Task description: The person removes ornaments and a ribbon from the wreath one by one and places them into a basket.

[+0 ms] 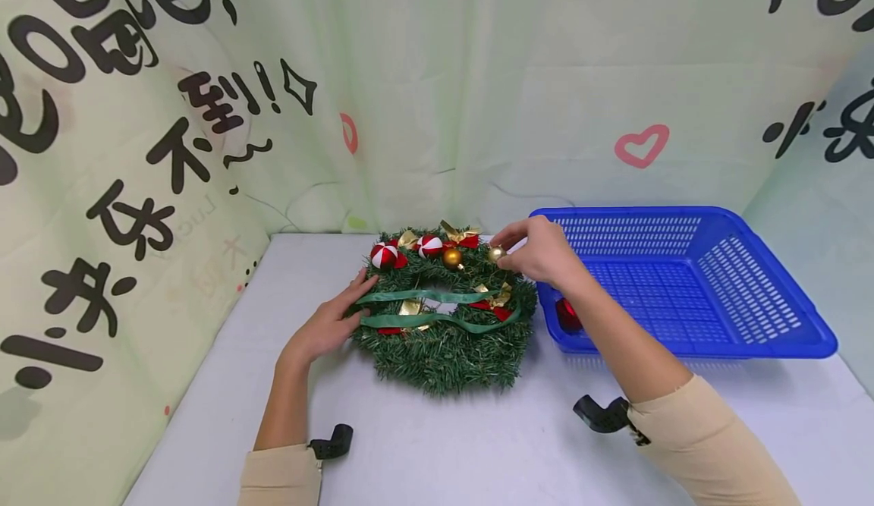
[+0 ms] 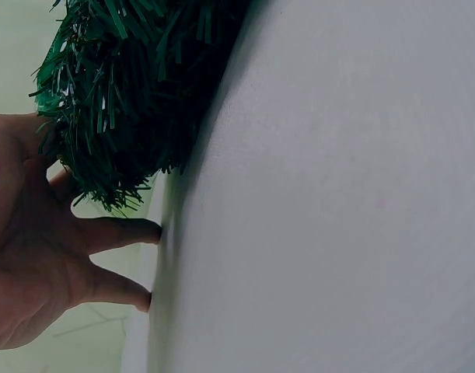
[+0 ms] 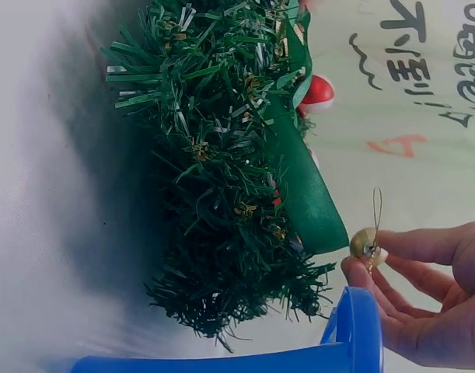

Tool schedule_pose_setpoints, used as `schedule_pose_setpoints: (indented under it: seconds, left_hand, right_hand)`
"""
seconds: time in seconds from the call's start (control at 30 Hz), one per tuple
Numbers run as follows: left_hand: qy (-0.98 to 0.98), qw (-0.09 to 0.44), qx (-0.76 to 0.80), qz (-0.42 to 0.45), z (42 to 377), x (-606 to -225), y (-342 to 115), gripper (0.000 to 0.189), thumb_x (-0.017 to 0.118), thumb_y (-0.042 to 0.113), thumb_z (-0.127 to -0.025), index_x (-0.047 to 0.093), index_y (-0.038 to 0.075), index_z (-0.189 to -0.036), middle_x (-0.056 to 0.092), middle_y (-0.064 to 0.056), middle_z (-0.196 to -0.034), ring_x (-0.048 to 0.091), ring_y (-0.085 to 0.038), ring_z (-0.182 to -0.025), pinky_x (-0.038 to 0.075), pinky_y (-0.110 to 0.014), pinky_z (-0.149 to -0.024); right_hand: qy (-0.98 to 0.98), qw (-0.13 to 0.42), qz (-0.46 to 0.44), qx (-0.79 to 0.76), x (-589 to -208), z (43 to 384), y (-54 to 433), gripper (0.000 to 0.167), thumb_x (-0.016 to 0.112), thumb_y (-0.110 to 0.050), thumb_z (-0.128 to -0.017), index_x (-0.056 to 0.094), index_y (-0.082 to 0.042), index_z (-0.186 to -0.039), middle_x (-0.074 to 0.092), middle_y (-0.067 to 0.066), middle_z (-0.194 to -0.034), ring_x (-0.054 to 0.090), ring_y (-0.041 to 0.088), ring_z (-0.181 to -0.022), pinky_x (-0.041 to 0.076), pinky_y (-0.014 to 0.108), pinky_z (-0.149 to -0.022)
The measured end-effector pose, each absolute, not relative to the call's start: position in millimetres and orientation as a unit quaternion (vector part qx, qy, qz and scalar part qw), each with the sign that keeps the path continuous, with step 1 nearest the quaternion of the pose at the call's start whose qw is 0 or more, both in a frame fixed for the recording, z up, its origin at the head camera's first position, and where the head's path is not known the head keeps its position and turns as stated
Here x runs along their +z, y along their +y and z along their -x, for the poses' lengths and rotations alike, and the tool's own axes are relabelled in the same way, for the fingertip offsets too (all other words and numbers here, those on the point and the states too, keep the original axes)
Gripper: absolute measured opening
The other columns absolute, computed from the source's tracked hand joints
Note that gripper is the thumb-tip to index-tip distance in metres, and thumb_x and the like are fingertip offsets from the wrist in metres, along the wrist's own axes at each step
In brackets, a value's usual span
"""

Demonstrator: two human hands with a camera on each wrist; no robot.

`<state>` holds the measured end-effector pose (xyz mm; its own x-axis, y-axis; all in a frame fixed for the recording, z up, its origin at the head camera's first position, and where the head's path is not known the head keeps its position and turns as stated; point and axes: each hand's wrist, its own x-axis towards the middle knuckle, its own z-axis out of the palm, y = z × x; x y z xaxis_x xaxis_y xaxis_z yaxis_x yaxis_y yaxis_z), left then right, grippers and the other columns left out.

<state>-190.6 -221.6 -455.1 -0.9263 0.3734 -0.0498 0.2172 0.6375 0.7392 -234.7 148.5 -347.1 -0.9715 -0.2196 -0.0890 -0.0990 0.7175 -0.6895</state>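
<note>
A green wreath [image 1: 447,358] of artificial pine lies on the table, set with red-and-white balls, a gold ball [image 1: 452,258] and red and gold bows. Two green ribbons [image 1: 437,322] run across it. Against the wreath's left side rests my left hand [image 1: 334,320], its fingers spread; in the left wrist view two fingertips reach the table beside the pine needles. My right hand [image 1: 539,252] pinches a small pale-gold bauble [image 3: 363,242] between thumb and finger, over the wreath's upper right. The bauble's thin hanging loop [image 3: 378,203] sticks up in the right wrist view.
To the right, a blue plastic basket [image 1: 683,347] stands close beside the wreath, with a dark red item [image 1: 568,315] in its left corner. Behind the white table [image 1: 437,453] hangs a pale green curtain [image 1: 423,111] with black writing and pink hearts.
</note>
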Motion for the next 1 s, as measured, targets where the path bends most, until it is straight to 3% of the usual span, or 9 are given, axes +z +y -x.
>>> schedule_pose_setpoints:
  seconds: [0.33, 0.57, 0.8, 1.0]
  left_hand:
    - [0.898, 0.101, 0.395, -0.166, 189, -454, -221, 0.063, 0.049, 0.016, -0.109, 0.027, 0.024, -0.167, 0.008, -0.003, -0.177, 0.016, -0.039, -0.16, 0.022, -0.065, -0.125]
    - [0.9, 0.101, 0.391, -0.164, 189, -454, -220, 0.063, 0.049, 0.016, -0.109, 0.027, 0.024, -0.167, 0.008, -0.003, -0.177, 0.016, -0.039, -0.16, 0.022, -0.065, -0.125]
    - [0.9, 0.101, 0.391, -0.165, 190, -453, -220, 0.063, 0.049, 0.017, -0.109, 0.027, 0.025, -0.167, 0.008, -0.002, -0.177, 0.016, -0.04, -0.16, 0.022, -0.065, -0.125]
    - [0.899, 0.101, 0.394, -0.164, 190, -455, -221, 0.063, 0.049, 0.016, -0.109, 0.027, 0.026, -0.167, 0.007, -0.002, -0.177, 0.016, -0.04, -0.16, 0.022, -0.066, -0.124]
  right_hand:
    - [0.92, 0.075, 0.08, -0.377, -341, 226, 158, 0.03, 0.078, -0.01, -0.089, 0.079, -0.012, -0.118, 0.074, 0.014, -0.118, 0.07, 0.025, -0.088, 0.052, 0.03, -0.069]
    - [0.917, 0.076, 0.07, -0.385, -338, 219, 168, 0.032, 0.078, -0.013, -0.09, 0.078, -0.013, -0.122, 0.073, 0.013, -0.123, 0.072, 0.025, -0.093, 0.052, 0.031, -0.071]
    - [0.909, 0.076, 0.054, -0.407, -336, 215, 179, 0.029, 0.078, -0.014, -0.091, 0.077, -0.013, -0.12, 0.072, 0.013, -0.122, 0.07, 0.027, -0.088, 0.052, 0.031, -0.061]
    - [0.913, 0.072, 0.047, -0.399, -335, 213, 189, 0.03, 0.078, -0.017, -0.092, 0.077, -0.013, -0.122, 0.072, 0.013, -0.124, 0.072, 0.026, -0.097, 0.056, 0.033, -0.073]
